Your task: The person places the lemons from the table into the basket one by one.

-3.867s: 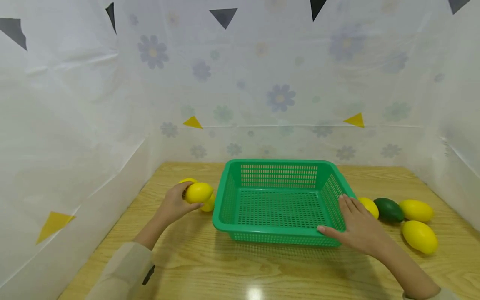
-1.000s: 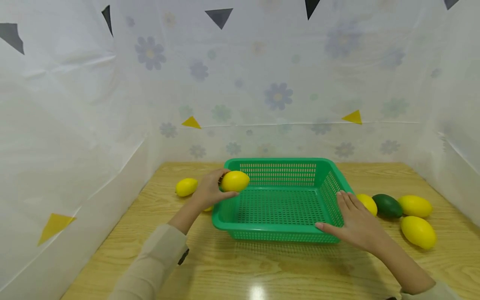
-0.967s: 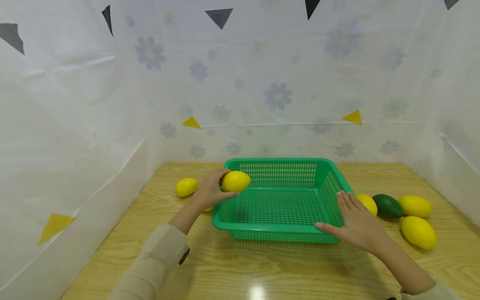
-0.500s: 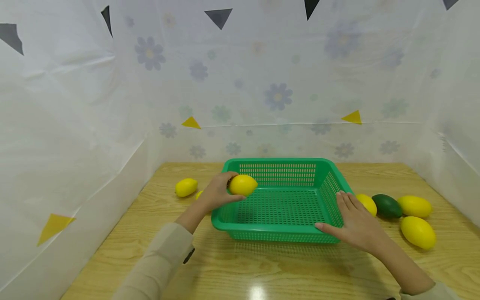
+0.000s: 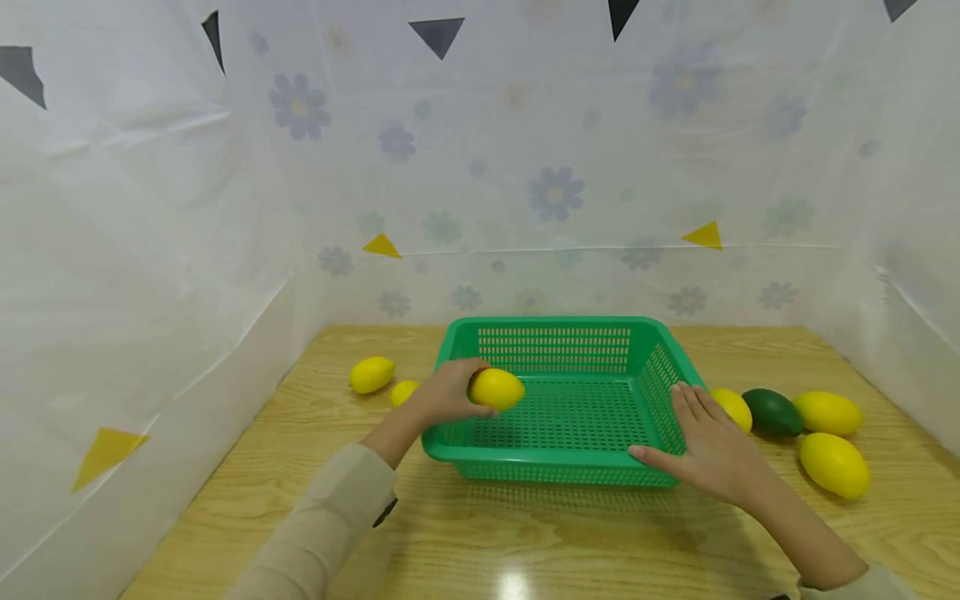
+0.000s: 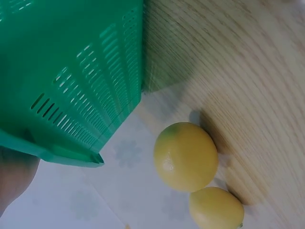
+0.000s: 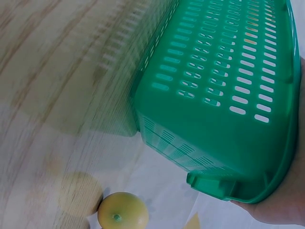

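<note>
A yellow lemon [image 5: 497, 390] is held between the thumb and fingers of my left hand [image 5: 448, 393], inside the left end of the green plastic basket [image 5: 551, 457]. In the left wrist view, only part of that hand [image 6: 16, 177] shows past the basket rim, and the held lemon is hidden. My right hand [image 5: 718, 457] rests on the basket's front right corner. Its fingers lie straight over the right rim and its thumb touches the front rim. The perforated basket floor shows no fruit on it.
Two lemons [image 5: 372, 375] [image 6: 186, 156] lie on the wooden table [image 5: 480, 542] left of the basket. Right of it are a dark green oval fruit [image 5: 772, 413] and several lemons [image 5: 835, 465]. White floral sheeting [image 5: 480, 167] encloses the back and sides.
My left hand has taken a lemon from the group at the left, carried it right over the basket rim, and lowered it inside. The right hand stays on the basket corner.
</note>
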`<state>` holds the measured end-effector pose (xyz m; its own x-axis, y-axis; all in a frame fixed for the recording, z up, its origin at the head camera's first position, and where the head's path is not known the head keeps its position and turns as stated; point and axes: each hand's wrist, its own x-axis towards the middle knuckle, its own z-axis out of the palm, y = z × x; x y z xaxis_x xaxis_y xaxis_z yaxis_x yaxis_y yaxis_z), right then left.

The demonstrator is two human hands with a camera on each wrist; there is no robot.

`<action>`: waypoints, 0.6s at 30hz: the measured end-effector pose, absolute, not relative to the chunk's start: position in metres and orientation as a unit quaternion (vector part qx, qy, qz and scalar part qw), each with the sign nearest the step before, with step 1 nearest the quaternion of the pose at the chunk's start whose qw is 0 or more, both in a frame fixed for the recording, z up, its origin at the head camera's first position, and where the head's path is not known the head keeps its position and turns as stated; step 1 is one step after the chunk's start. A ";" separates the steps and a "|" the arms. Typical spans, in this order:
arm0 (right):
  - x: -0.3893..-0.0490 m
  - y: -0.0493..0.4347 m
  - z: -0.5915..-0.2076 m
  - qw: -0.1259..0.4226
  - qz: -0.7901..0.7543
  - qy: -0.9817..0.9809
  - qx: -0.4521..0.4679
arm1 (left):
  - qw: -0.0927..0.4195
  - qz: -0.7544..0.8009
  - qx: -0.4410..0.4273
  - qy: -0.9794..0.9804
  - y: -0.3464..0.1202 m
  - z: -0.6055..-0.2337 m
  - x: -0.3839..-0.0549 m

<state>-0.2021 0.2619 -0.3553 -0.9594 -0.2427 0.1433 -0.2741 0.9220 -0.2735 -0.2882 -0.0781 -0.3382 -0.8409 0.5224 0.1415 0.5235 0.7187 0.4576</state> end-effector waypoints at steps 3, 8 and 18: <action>-0.202 0.262 -0.355 0.056 0.145 -0.979 0.134 | -0.007 -0.238 -0.288 -0.928 -0.076 -0.339 -0.287; -0.202 0.262 -0.355 0.056 0.142 -0.979 0.134 | -0.026 -0.234 -0.285 -0.929 -0.074 -0.339 -0.286; -0.202 0.262 -0.355 0.050 0.148 -0.979 0.134 | -0.050 -0.213 -0.297 -0.929 -0.067 -0.345 -0.288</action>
